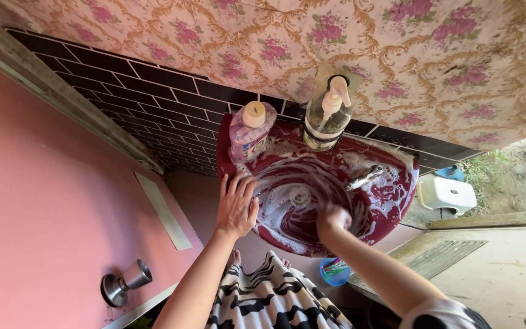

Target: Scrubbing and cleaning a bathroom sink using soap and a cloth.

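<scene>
From the head view, left hand point(237, 205) lies flat and open on the dark red sink point(397, 189) rim, bracing, while right hand point(332, 220) is fisted down in the soapy bowl, scrubbing; can't tell what its grip holds.

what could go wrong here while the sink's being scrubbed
The left hand rests flat on the soapy sink rim and might slip. The right hand scrubs inside the bowl near the tap; a wide stroke may knock it. The two bottles on the rim could get bumped.
</scene>
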